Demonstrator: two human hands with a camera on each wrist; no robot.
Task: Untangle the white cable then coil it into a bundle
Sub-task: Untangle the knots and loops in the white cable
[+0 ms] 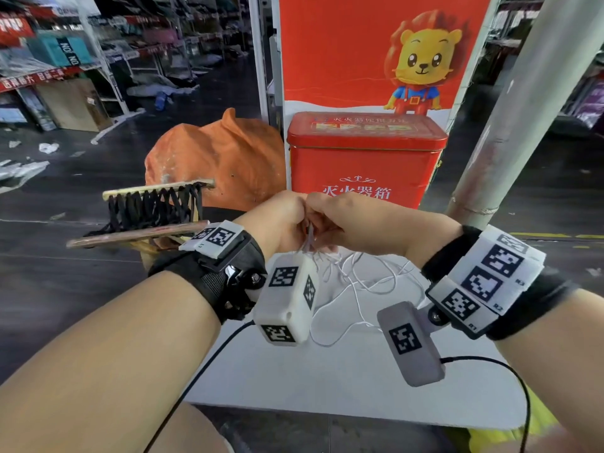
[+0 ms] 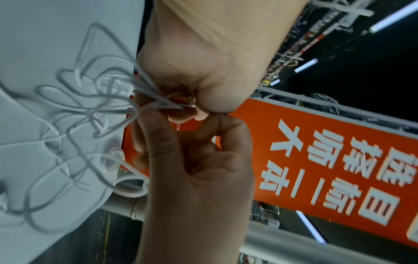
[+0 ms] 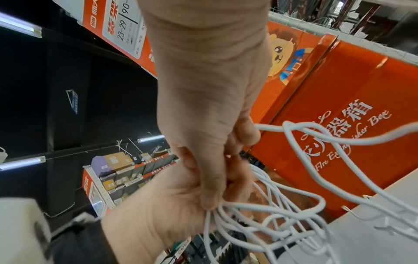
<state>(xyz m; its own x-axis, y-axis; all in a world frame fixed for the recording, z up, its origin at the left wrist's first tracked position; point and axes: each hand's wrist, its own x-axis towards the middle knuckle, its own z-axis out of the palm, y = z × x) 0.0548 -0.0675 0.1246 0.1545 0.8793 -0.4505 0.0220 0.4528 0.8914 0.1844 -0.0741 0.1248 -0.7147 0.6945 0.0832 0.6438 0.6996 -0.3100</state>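
Warehouse shelving stands dim behind; left hand (image 1: pixel 277 220) and right hand (image 1: pixel 353 220) meet knuckle to knuckle above the white tabletop (image 1: pixel 343 380), both pinching gathered strands of the white cable (image 1: pixel 356 282); its tangled loops hang straight below them onto the tabletop, equally near either hand.
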